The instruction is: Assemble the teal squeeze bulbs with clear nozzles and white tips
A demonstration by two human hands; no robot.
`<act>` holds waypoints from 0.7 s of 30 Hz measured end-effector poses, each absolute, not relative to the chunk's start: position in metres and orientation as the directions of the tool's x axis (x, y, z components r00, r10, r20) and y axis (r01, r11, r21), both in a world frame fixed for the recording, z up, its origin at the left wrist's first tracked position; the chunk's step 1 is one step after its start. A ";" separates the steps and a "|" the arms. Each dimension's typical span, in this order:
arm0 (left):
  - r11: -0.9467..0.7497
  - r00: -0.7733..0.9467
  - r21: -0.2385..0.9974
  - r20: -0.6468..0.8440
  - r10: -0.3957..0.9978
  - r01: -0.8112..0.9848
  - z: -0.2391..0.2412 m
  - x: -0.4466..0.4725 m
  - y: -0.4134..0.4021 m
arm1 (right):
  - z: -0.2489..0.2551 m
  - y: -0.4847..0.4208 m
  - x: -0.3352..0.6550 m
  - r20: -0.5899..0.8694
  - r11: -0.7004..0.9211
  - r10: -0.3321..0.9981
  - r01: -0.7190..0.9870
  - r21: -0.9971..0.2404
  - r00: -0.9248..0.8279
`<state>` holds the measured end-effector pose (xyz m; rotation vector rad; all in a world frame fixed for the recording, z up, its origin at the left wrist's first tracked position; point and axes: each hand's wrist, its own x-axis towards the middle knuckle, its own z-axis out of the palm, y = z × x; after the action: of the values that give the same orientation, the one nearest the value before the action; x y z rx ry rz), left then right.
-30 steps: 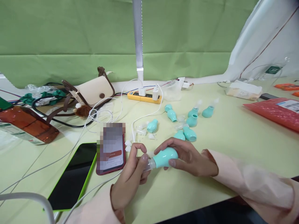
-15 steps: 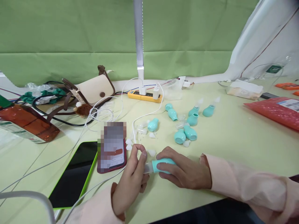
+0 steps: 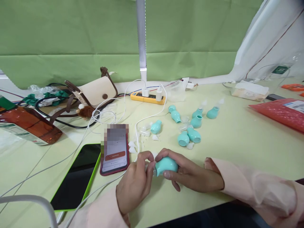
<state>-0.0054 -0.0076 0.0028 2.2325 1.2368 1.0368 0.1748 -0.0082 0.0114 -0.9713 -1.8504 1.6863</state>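
My right hand [image 3: 187, 172] is closed around a turquoise squeeze bulb [image 3: 167, 166], one of a set that looks like nasal aspirators, its narrow neck pointing left. At that neck my left hand [image 3: 136, 180] pinches a clear plastic connector [image 3: 155, 171]; the fingers hide most of it, so how deep it sits in the neck cannot be seen. Beyond my hands lie several more bulbs, among them a lone turquoise bulb [image 3: 156, 127] and a bulb with a pale tip fitted [image 3: 212, 112]. Loose white soft tips [image 3: 132, 149] and a clear tube [image 3: 145, 133] are scattered there.
Left of my hands lie a lit phone [image 3: 115, 152] and a green-edged black phone [image 3: 77, 175], with a white cable [image 3: 140, 122] running past. Farther back are a yellow power strip [image 3: 147, 98], a cream handbag [image 3: 96, 90] and an amber bottle [image 3: 30, 122]. A red package [image 3: 280, 112] lies right.
The bulb's round body now shows more, as my right fingers have shifted to its sides. My left fingers have moved up to the neck, covering most of the clear connector.
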 end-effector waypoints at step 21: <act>-0.234 0.295 0.919 0.139 0.945 0.317 0.005 -0.002 -0.008 | 0.011 -0.009 0.175 0.134 0.509 0.732 0.406 -0.759 -0.668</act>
<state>-0.0020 -0.0085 0.0047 1.7289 1.1506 0.9487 0.1746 -0.0085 0.0112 -0.9353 -2.3122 0.9954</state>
